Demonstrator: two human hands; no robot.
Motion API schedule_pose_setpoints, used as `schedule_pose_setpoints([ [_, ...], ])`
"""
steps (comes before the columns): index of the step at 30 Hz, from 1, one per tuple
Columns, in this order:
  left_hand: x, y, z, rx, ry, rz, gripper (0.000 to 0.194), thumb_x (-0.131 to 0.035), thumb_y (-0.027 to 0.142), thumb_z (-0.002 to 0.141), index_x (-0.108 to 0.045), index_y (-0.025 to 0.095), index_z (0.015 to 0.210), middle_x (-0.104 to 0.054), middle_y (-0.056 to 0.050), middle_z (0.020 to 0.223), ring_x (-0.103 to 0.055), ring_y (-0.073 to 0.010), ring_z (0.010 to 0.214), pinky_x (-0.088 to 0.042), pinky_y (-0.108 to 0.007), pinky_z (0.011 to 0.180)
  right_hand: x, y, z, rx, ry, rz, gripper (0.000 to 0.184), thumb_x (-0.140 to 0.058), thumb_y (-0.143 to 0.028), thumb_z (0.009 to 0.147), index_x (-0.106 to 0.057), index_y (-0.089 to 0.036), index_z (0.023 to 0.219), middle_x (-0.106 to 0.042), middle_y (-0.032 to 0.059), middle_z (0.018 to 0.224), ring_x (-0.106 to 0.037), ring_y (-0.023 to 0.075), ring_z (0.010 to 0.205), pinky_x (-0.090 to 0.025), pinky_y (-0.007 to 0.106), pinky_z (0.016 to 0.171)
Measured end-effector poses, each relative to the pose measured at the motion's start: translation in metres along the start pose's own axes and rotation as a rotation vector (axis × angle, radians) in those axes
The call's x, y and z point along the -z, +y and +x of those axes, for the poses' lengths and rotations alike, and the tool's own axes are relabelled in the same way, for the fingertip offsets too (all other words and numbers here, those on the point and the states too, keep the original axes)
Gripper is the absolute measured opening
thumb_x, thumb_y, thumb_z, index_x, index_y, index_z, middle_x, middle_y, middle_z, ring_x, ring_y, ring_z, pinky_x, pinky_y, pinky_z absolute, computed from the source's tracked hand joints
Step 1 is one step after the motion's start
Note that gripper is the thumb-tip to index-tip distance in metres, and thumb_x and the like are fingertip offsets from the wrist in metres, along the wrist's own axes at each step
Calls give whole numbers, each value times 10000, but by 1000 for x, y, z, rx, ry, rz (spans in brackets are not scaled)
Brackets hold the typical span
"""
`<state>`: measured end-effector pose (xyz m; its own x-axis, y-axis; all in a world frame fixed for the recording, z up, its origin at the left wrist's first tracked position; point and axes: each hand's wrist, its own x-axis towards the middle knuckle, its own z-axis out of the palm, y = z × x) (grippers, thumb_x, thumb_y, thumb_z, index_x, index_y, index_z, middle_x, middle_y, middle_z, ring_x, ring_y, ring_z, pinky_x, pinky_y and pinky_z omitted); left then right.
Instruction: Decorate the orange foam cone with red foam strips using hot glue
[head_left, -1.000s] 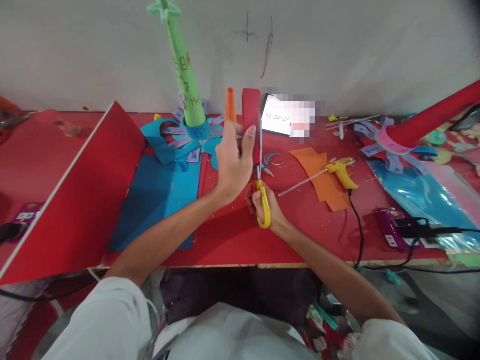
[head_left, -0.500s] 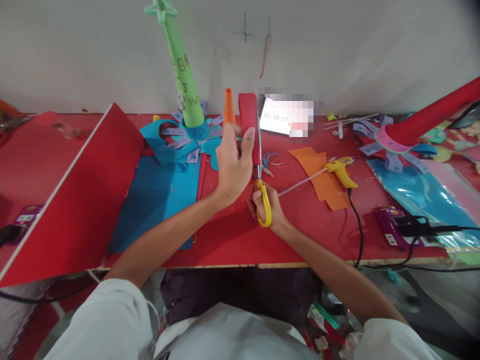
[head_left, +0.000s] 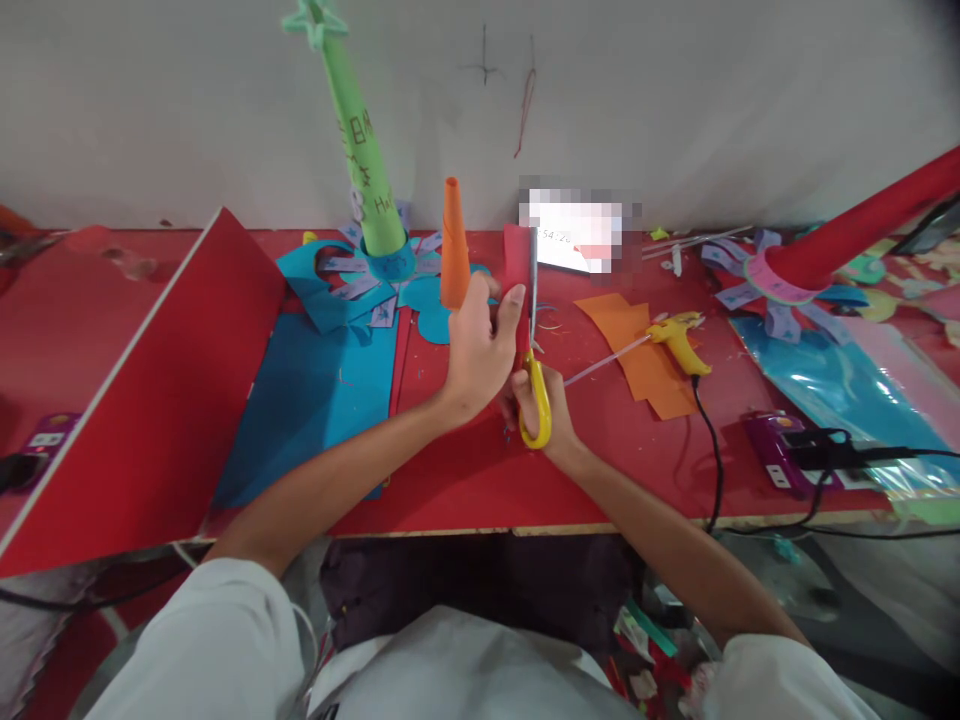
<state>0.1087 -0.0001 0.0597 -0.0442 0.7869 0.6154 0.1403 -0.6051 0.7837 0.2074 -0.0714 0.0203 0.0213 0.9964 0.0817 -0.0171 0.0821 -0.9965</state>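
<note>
My left hand (head_left: 478,345) is closed on a red paper piece (head_left: 516,262), held upright above the red table (head_left: 450,480). My right hand (head_left: 541,410) grips yellow-handled scissors (head_left: 535,385), whose blades point up along the right edge of the red paper. An orange paper cone (head_left: 453,245) stands just behind my left hand. A tall green paper cone (head_left: 356,140) with a star on top rises further back on a blue flower-shaped base.
A yellow glue gun (head_left: 679,338) with a black cord lies on orange paper (head_left: 645,355) to the right. A phone (head_left: 577,240) leans at the back. Blue sheet (head_left: 315,400) and a big red sheet (head_left: 142,390) lie left. A purple power strip (head_left: 784,455) sits right.
Both hands have come down toward the table with the red paper and scissors. The scissors' blades have moved further up along the paper. The orange cone now shows fully behind my left hand.
</note>
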Motion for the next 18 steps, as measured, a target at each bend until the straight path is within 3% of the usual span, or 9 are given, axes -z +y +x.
schedule_pose_setpoints([
  [4,-1,-2,0,-30,22,-1,462,-566,618,1080,-412,251,846,-341,81,640,-337,-86,492,-232,-278,466,-1,1,-1,-27,24,18,735,-642,-972,764,-447,-264,787,-461,-93,444,-413,86,320,-314,216,316],
  [7,2,-3,6,-46,34,-4,458,-556,621,1086,-420,250,854,-348,79,649,-346,-88,511,-252,-275,489,-2,5,2,-35,44,64,770,-574,-1022,752,-438,-266,798,-455,-96,489,-422,85,346,-325,217,333],
  [12,16,-8,29,-108,111,7,470,-553,649,1077,-416,253,864,-361,76,643,-323,-100,528,-277,-296,535,-6,18,9,-32,-89,94,853,-426,-1110,691,-457,-264,798,-455,-74,539,-406,93,411,-347,237,388],
  [18,34,-15,52,-226,188,112,426,-543,623,1092,-424,265,895,-380,72,659,-349,-118,522,-287,-319,557,-8,29,0,-63,-252,101,824,-465,-1064,755,-490,-252,892,-506,-68,633,-424,88,447,-365,249,431],
])
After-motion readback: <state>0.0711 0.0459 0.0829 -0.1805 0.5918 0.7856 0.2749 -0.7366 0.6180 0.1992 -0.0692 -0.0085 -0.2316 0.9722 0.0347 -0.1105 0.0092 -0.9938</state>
